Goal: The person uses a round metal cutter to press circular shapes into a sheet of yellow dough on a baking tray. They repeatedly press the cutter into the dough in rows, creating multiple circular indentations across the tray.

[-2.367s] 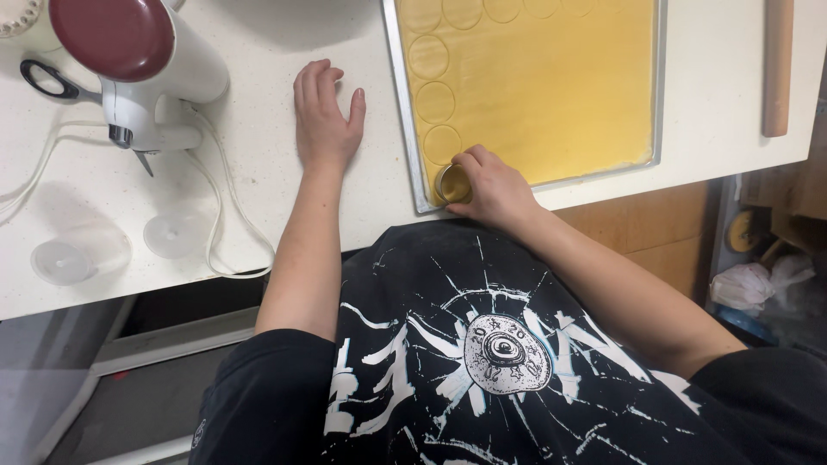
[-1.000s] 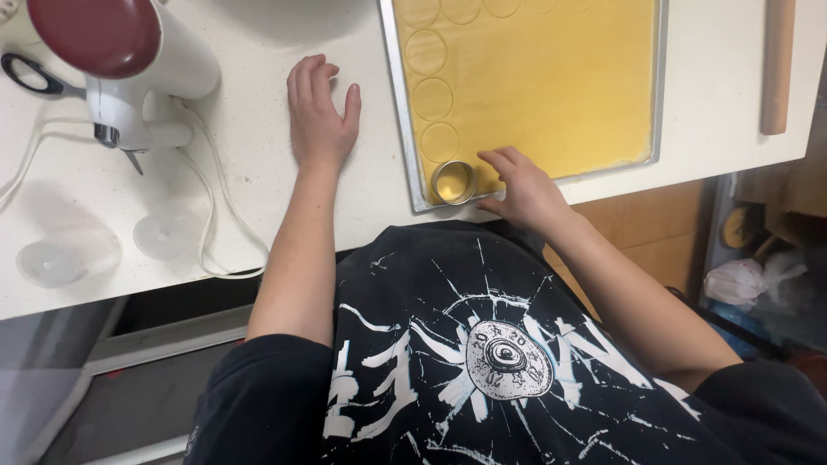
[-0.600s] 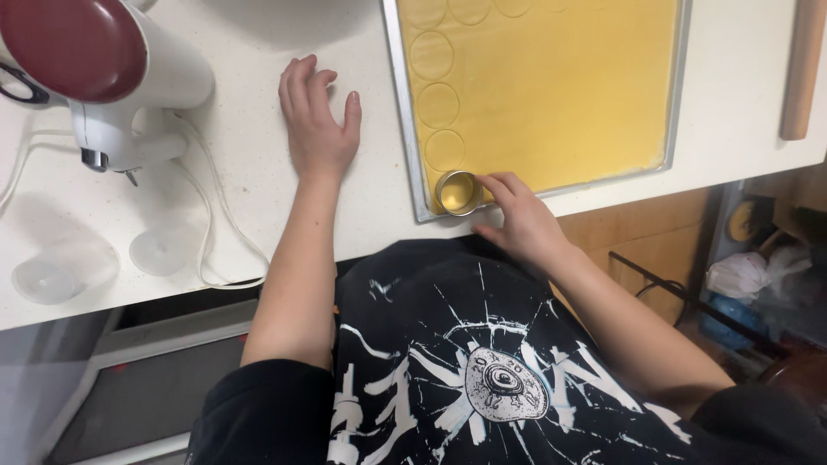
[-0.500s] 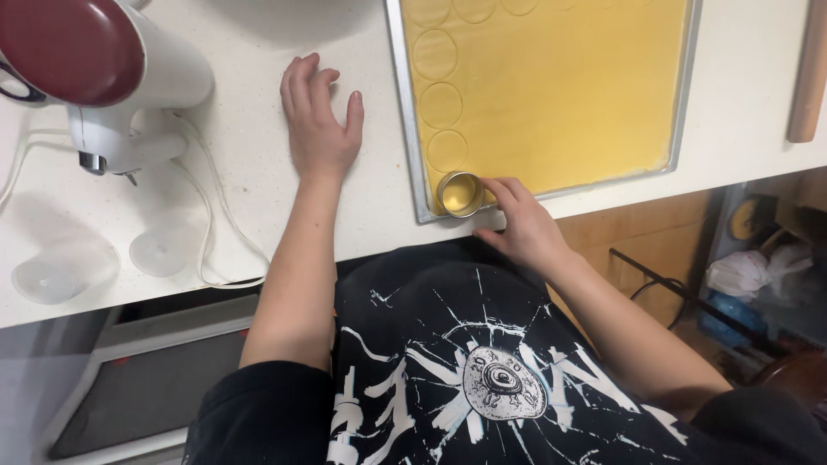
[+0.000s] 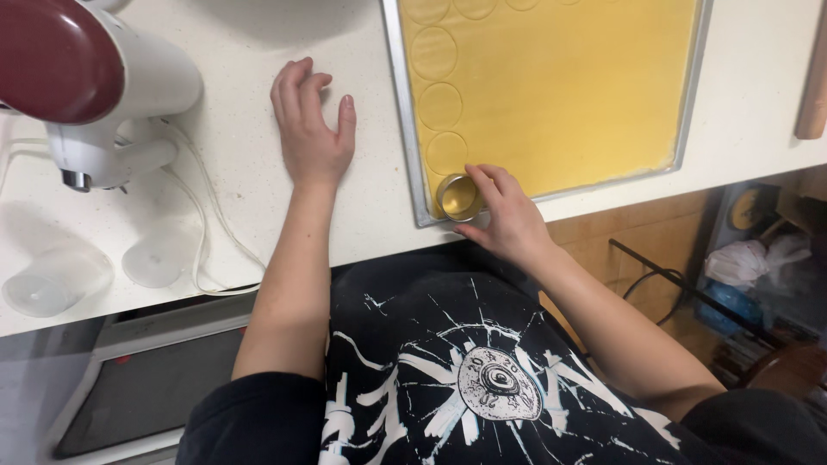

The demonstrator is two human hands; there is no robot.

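A: Report the large items first.

B: The white desk point(image 5: 258, 172) carries everything. On it, beyond the right hand point(image 5: 508, 220), lies a metal tray point(image 5: 405, 129) filled edge to edge with a flat sheet of yellow dough point(image 5: 560, 86). Far to the left of the left hand point(image 5: 310, 133) stands a white stand mixer point(image 5: 95, 95) with a dark red top. Its white cord point(image 5: 207, 241) loops across the desk, passing just left of the left forearm.

A: Smaller items?

B: Two clear plastic lids point(image 5: 56, 280) rest near the desk's front edge, well left of both hands. A wooden rolling pin point(image 5: 814, 86) lies at the far right, well apart from the right hand. Round cut outlines point(image 5: 439, 105) run in a column along the tray's left edge, directly beyond the right fingers.

A: State of each grip.

B: Right hand: fingers curled around a small round metal cutter point(image 5: 457, 196), thumb at the near side, fingertips at the right wall. The cutter sits upright on the dough at the tray's near left corner, just below the last outline. Left hand: flat on the desk, palm down, fingers spread, holding nothing, just left of the tray and not touching it.
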